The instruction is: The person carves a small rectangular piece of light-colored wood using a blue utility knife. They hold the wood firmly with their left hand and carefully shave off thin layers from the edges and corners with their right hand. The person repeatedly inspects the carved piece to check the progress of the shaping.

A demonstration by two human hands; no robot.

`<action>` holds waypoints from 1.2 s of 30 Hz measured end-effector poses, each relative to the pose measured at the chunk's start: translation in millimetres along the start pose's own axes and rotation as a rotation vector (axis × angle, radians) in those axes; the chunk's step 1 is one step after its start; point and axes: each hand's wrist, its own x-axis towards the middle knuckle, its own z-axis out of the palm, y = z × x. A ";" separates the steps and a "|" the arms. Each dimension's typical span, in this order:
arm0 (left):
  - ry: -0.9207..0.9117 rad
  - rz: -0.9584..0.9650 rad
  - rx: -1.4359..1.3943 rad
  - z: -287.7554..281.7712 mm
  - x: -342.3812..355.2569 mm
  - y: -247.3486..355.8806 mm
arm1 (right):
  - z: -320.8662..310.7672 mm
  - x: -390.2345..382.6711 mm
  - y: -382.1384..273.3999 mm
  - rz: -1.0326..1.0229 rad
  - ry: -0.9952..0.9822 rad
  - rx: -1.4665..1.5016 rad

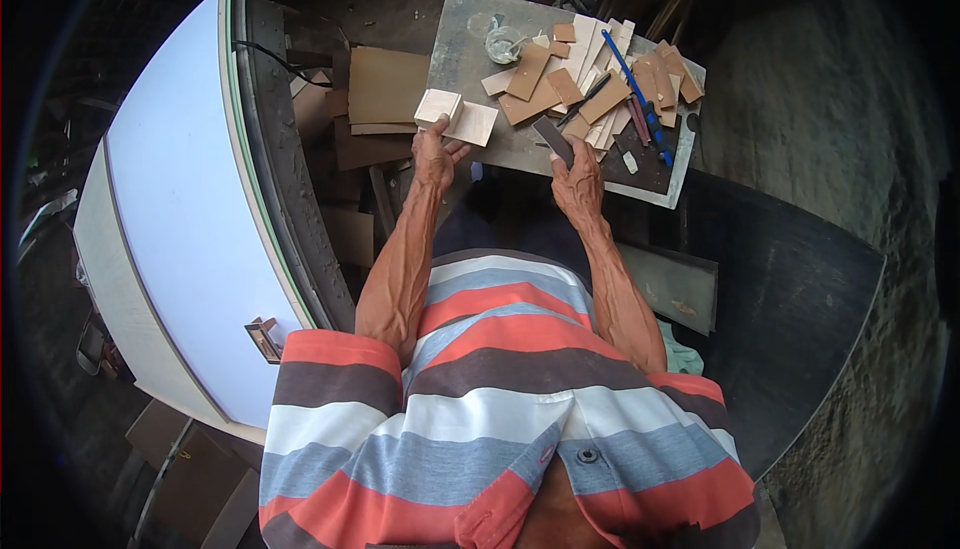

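Note:
My left hand [436, 152] holds a small pale wooden box-like piece [455, 115] made of thin square panels, at the near left edge of a grey work board [462, 44]. My right hand [579, 181] grips a dark flat rectangular piece [553, 139], perhaps a sanding block, just to the right of the wooden piece. Both forearms reach up from my striped shirt.
Several thin wooden rectangles [560, 84], a blue pen-like tool [635, 94], a red-handled tool [638, 132] and a clear glass cup [503, 45] lie on the board. Brown cardboard sheets [385, 84] lie left of it. A large white panel [185, 209] stands at my left; a dark sheet [790, 299] at my right.

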 end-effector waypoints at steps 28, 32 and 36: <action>0.044 -0.054 0.344 -14.9 26.8 0.7 | -12.9 102.7 25.9 0.384 0.165 -0.078; -0.025 -0.059 0.451 -11.4 30.0 3.8 | -14.0 110.9 34.4 0.356 0.140 -0.088; -0.028 -0.046 0.501 -8.8 34.3 3.9 | -15.6 118.0 74.3 0.372 0.238 -0.027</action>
